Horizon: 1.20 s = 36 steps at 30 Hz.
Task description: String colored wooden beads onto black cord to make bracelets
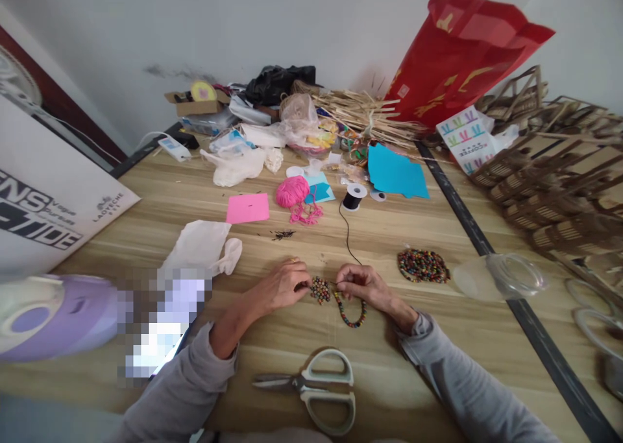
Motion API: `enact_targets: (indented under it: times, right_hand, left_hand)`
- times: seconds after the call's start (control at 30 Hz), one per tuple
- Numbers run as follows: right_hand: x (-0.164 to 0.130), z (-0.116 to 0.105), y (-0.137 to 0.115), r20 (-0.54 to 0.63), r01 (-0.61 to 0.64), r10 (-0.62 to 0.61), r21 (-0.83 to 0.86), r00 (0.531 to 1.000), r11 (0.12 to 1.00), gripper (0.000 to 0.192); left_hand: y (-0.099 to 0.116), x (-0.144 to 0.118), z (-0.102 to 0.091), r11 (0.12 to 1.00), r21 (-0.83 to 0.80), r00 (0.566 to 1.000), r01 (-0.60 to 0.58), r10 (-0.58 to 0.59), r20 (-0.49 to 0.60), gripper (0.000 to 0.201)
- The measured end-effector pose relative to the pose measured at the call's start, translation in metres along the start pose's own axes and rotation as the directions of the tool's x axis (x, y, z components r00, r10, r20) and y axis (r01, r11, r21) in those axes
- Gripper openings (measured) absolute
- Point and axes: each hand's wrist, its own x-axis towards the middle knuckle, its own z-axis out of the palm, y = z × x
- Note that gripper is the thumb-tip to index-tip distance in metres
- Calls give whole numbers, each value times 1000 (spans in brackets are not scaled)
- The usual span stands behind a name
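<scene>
On a wooden desk (195, 196), the left hand (282, 286) pinches a bead cluster (320, 290) while the right hand (363, 284) pinches the beaded strand (351, 314) curving beneath its fingers; loose beads (422, 265) lie right.

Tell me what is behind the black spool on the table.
Behind the black spool lie a blue sheet, small clear packets and straw sticks. The sheet covers whatever lies beneath it.

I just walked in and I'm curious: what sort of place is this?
Probably a home craft table. Both hands work on a bead string, with loose beads, pink yarn, a thread spool and scissors spread over the wooden table.
</scene>
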Motion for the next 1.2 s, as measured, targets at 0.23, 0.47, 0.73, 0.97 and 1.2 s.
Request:
enact_targets:
  times: [0.23, 0.47, 0.73, 0.97, 1.2]
  right_hand:
    - [-1, -1, 3, 0, -3, 3, 17, 1000, 1000, 28]
    - [-1, -1, 3, 0, -6, 6, 23, 1000, 1000, 29]
    - [-1, -1, 3, -12, -5, 5, -3, 1000, 1000, 32]
    - [-1, -2, 4, 9, -3, 3, -7, 1000, 1000, 29]
    - [-1, 0, 1, -8, -12, 12, -8, 1000, 1000, 32]
  left_hand:
    - [-1, 1, 2, 996, -90, 999, -14, 10, -43, 10]
    - [-6, 2, 2, 986, -137, 982, 96, -116, -148, 11]
    - [-8, 2, 3, 973, -145, 968, 182, -203, -146, 14]
    - [-8, 2, 5, 984, -103, 986, 145, -153, -72, 12]
    - [-7, 2, 5, 990, -68, 991, 124, -127, -50, 12]
